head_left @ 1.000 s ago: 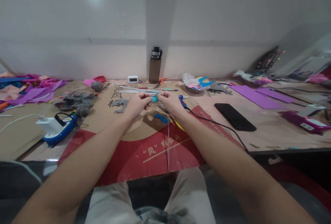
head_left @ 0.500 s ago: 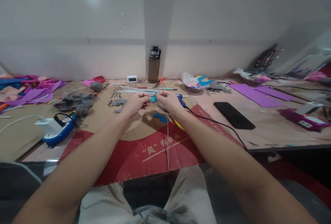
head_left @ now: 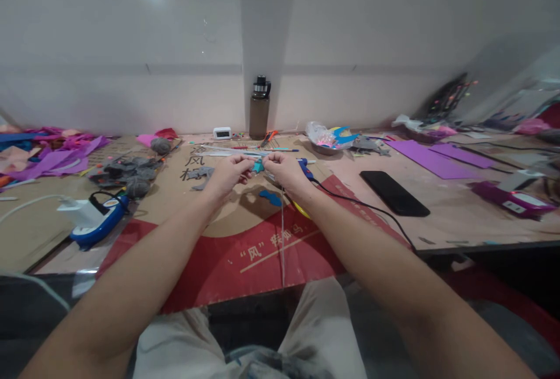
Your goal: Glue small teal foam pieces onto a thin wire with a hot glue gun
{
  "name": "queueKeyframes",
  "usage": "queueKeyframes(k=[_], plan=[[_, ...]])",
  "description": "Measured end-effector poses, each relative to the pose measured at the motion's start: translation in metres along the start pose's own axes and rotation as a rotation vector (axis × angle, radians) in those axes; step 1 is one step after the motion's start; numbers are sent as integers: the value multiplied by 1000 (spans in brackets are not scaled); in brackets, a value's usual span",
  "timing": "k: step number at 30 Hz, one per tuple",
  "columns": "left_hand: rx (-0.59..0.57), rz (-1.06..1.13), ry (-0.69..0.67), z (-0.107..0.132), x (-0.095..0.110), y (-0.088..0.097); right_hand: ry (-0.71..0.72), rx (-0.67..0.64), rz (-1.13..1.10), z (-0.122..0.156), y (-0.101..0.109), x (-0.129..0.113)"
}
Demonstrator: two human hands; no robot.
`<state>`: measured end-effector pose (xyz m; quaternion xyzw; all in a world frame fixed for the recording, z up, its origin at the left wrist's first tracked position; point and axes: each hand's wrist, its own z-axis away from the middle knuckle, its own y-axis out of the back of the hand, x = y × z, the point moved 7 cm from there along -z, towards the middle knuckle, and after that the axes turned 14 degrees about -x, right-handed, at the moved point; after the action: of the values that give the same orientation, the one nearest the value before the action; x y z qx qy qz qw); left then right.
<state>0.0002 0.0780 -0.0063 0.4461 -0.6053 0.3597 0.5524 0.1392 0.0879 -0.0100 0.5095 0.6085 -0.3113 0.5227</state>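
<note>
In the head view, “风” can be read on the red-and-brown cardboard (head_left: 205, 274). Above it, a teal piece (head_left: 258, 165) is pinched by the fingertips of the left hand (head_left: 231, 176) and right hand (head_left: 284, 172), nearly together; little has been changed since the earlier frame.

Bare left forearm (head_left: 170, 227), bare right forearm (head_left: 359, 233) slant inward from near corners to far middle; left hand (head_left: 230, 176), right hand (head_left: 286, 172) close together, fingers (head_left: 243, 161) pinched.

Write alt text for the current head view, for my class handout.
Two hands hold a small teal piece over red-and-brown cardboard on a cluttered table. A phone lies to the right; a bottle stands at the back.
</note>
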Motion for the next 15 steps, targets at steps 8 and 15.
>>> queueKeyframes(k=[8,15], plan=[[-24,-32,7,-1,-1,0,11,-4,15,0,-1,0],[-40,-16,-4,-1,-1,0,26,-12,38,-1,-1,0]])
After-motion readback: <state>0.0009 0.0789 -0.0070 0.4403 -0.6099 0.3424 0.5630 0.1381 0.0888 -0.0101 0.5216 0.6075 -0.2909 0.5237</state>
